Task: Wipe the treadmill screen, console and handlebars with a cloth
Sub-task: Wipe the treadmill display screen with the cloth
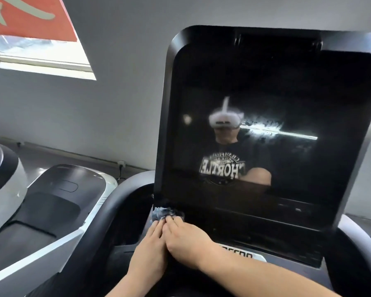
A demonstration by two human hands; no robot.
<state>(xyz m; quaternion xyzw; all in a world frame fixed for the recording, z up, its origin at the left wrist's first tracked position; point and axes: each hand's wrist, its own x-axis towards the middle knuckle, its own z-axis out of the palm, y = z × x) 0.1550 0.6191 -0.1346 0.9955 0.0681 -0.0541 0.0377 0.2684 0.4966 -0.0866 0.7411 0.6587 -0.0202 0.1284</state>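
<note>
Pressing side by side, both hands meet at the lower left corner of a large dark treadmill screen (266,129). The left hand (152,251) and right hand (186,239) touch each other, fingers reaching forward onto a small crumpled bluish-grey cloth (162,213). The cloth is bunched into a lump with no clear long axis, sitting against the bottom edge of the screen's black frame where it meets the console (255,239). Whether each grip is pinching the cloth or only pressing it flat cannot be told, since the fingertips blur into the fabric.

The screen stands tall and upright, leaning slightly back, its long axis running top to bottom. Its glass is switched off and reflects a person in a dark printed T-shirt. A curved grey handlebar (114,202) sweeps down to the left of the console. Another grey-and-white treadmill (58,200) stands further left, below a window (41,54).
</note>
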